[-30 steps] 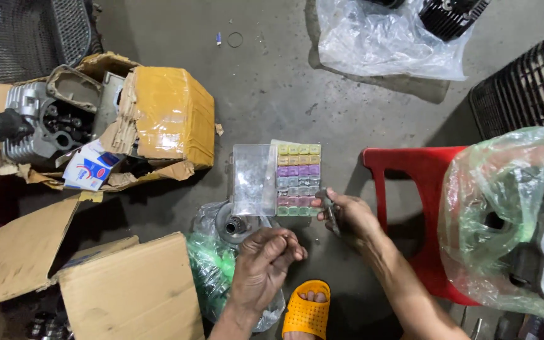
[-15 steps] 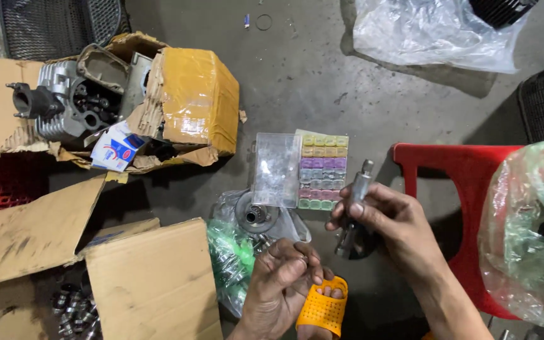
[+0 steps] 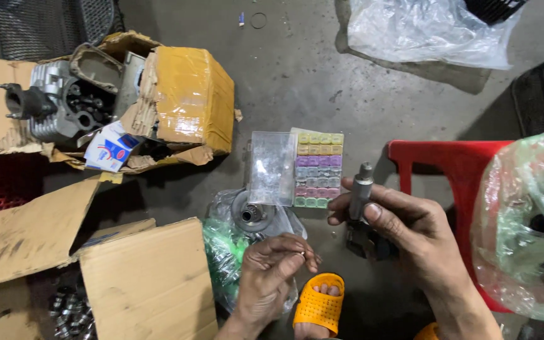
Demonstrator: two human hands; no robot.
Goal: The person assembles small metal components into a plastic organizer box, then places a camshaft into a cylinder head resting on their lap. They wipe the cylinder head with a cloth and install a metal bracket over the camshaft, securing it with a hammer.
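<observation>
Upper left: one torn cardboard box beside one grey engine cylinder head. Right edge: one red plastic stool. Centre: one compartmented parts organiser with pastel rows, its clear lid open to the left. Centre right: the right hand, fingers wrapped tight around one metal micrometer, thumb laid along its barrel. Lower centre: the left hand, palm down, thumb and forefinger pinched on one tiny metal shim. Bottom: one orange sandal.
</observation>
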